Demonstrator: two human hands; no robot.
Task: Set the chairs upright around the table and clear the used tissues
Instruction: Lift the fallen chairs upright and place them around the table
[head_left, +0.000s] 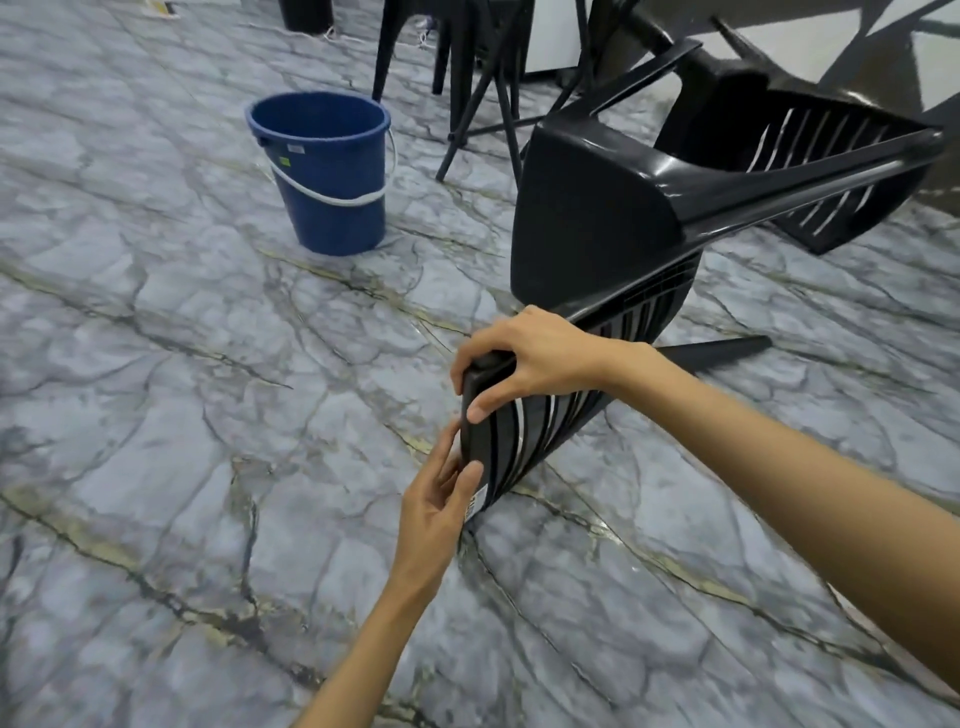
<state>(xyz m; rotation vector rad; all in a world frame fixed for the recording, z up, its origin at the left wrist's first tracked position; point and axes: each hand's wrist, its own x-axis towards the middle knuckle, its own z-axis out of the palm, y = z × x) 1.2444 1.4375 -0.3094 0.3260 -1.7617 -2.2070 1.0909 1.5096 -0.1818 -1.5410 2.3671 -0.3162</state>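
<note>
A black plastic chair (592, 208) lies tipped on its side on the marble-patterned floor, its slatted backrest pointing toward me and one leg (722, 351) flat on the floor. My right hand (524, 358) grips the top rail of the backrest from above. My left hand (441, 499) holds the lower end of the same rail, thumb on its face. A white label shows on the backrest near my left hand. No tissues are visible.
A blue bucket (324, 171) with a white handle stands upright on the floor to the left of the chair. Behind it are black chair legs (467, 78) and a folding table frame (498, 119). A dark cylinder base (305, 14) stands at the top.
</note>
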